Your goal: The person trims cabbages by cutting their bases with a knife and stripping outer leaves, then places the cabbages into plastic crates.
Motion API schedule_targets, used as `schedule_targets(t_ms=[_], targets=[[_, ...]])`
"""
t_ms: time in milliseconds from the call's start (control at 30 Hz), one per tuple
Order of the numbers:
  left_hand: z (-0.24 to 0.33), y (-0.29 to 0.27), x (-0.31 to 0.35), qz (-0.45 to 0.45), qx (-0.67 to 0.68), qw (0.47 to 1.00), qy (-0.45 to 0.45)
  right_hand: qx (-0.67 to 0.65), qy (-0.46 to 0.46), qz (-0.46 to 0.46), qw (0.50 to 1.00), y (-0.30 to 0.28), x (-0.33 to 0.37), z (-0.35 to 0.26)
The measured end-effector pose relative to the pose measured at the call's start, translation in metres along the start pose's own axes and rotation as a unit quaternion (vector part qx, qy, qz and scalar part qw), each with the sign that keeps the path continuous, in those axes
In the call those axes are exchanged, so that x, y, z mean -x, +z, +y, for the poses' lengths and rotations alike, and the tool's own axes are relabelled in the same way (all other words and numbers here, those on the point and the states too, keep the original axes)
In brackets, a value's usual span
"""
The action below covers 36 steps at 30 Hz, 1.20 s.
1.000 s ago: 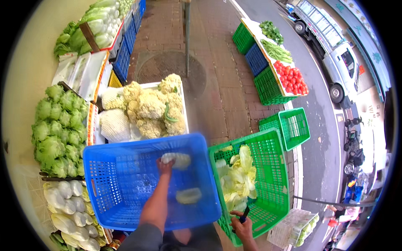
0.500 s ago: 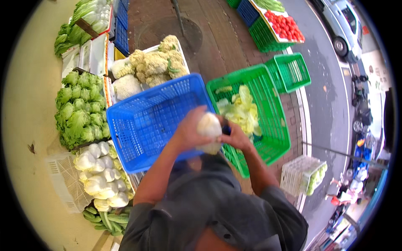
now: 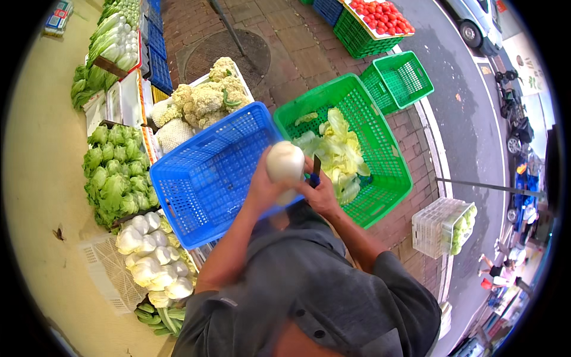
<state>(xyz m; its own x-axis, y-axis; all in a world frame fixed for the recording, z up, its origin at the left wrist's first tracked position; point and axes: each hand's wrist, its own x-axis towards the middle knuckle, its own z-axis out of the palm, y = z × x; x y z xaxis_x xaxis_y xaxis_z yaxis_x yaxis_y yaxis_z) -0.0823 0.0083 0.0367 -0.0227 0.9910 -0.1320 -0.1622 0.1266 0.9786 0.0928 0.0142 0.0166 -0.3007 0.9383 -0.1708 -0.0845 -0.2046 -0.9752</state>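
Observation:
My left hand point(image 3: 262, 185) is wrapped round a pale white head of cabbage point(image 3: 285, 161), its rounded end facing up. Close on the cabbage's right side, my right hand point(image 3: 322, 193) grips a small knife point(image 3: 316, 166) with a dark blade pointing up and a blue handle. Whether the right fingers also touch the cabbage, I cannot tell. Both hands are over the meeting rims of a blue crate point(image 3: 205, 172) on the left and a green crate point(image 3: 389, 160) on the right. Loose yellow-green leaves point(image 3: 340, 149) lie in the green crate.
Cauliflowers point(image 3: 208, 101) stand beyond the blue crate. Leafy lettuces point(image 3: 116, 172) and white cabbages point(image 3: 156, 256) are piled to the left. A smaller green crate point(image 3: 401, 80), a crate of tomatoes point(image 3: 380, 18) and a white crate point(image 3: 437, 223) stand to the right, near the road.
The cabbage and both hands have shifted a little left and up in the picture. The knife's blade now shows upright beside the cabbage. The whole view has turned slightly.

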Motion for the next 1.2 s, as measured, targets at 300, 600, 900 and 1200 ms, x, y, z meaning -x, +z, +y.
schedule_targets(t_ms=[300, 600, 900, 1200], targets=[[0.014, 0.010, -0.008, -0.034, -0.163, 0.984, -0.055, 0.233, -0.036, 0.008, 0.972, -0.049, -0.019, -0.055], [0.021, 0.038, -0.007, -0.070, -0.321, 0.944, -0.010, 0.292, -0.031, 0.059, 0.954, -0.059, -0.036, -0.027], [0.009, 0.046, -0.009, -0.111, -0.347, 0.931, -0.009, 0.463, -0.056, 0.037, 0.884, -0.087, 0.020, -0.016], [0.006, 0.057, -0.011, -0.200, -0.308, 0.929, -0.042, 0.515, -0.044, -0.044, 0.855, -0.103, 0.035, -0.003]])
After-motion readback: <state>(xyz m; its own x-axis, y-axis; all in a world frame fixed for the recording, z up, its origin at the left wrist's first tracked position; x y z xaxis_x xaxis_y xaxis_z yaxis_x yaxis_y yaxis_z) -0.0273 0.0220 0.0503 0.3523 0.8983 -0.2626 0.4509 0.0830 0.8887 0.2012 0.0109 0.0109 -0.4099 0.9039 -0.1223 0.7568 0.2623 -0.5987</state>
